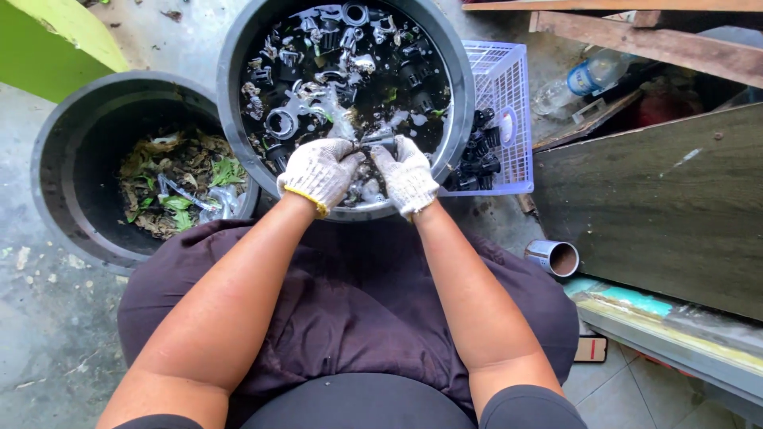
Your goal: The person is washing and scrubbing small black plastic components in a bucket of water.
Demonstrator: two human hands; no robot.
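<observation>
On a gritty concrete floor [48, 334], both gloved hands, left hand [319, 171] and right hand [407, 175], close on a small black fitting [367, 151] over the water-filled black tub [230, 71], where wet gloves could let it slip back under.

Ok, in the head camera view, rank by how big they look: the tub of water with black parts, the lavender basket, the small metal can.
1. Tub, clearly largest.
2. Lavender basket, partly hidden behind the tub.
3. Metal can, smallest.
</observation>
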